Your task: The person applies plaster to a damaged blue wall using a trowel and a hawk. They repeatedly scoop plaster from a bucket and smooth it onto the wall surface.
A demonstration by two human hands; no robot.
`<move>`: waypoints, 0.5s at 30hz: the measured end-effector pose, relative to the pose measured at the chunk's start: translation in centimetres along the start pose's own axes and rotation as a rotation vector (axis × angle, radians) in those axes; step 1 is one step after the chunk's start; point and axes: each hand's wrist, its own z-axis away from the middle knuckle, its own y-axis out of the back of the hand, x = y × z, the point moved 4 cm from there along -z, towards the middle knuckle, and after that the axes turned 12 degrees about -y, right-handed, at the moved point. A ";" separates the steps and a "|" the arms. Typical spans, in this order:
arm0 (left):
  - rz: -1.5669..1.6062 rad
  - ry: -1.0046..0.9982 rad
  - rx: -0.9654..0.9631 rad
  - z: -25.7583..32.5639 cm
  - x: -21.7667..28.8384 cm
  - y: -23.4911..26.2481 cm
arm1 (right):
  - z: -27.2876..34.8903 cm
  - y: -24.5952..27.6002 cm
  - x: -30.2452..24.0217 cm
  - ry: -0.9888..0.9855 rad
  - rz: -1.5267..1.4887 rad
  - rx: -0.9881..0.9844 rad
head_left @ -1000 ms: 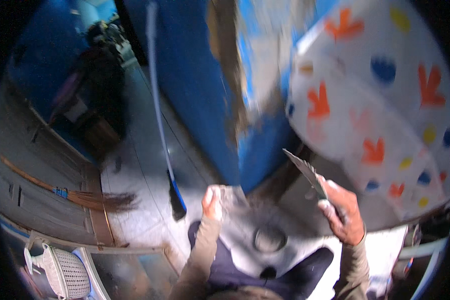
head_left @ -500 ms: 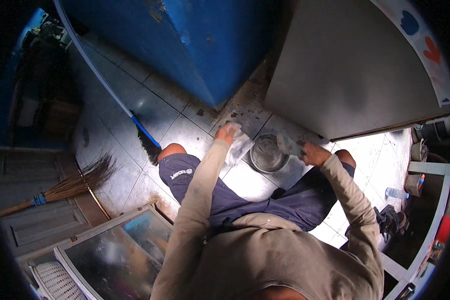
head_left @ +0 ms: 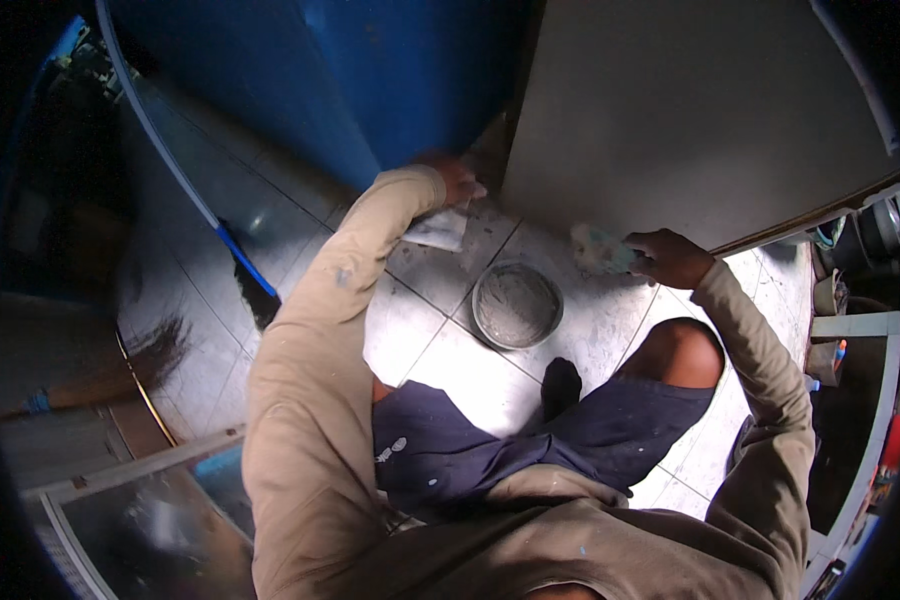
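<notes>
A tiled floor (head_left: 440, 370) carries everything here, pale squares with dark grout lines, and the person crouches over it with knees apart. At the floor's far edge a blue wall (head_left: 370, 80) rises on the left, and beside it on the right stands a large grey panel (head_left: 690, 120), its lower edge meeting the tiles. A blue-handled broom (head_left: 245, 270) leans along the floor's left side, well away from the work.

Between the knees, near the middle of the floor, sits a round metal bowl (head_left: 516, 304) of grey paste, upright, touching neither hand. It lies nearer the person than both hands, between them, and a little closer to the right one.

The left hand (head_left: 457, 180) reaches to the far edge where wall meets panel, fingers curled and pinching a crumpled pale rag (head_left: 436, 230) that hangs down to the tiles. The right hand (head_left: 670, 257) is closed around a small pale scraper or sponge (head_left: 598, 248); which it is cannot be told. It points leftward, its tip at the foot of the grey panel, just beyond the bowl's far right rim
</notes>
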 end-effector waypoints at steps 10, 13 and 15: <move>0.458 -0.015 0.022 2.0 -2.5 -21.9 | -8.1 -15.1 1.0 -0.294 -0.158 -0.536; 0.624 0.151 0.022 0.9 -1.1 -26.7 | -8.9 -18.7 2.2 -0.309 -0.205 -0.582; 0.723 0.073 0.115 -0.1 -0.6 -29.9 | -8.9 -20.6 1.3 -0.365 -0.205 -0.600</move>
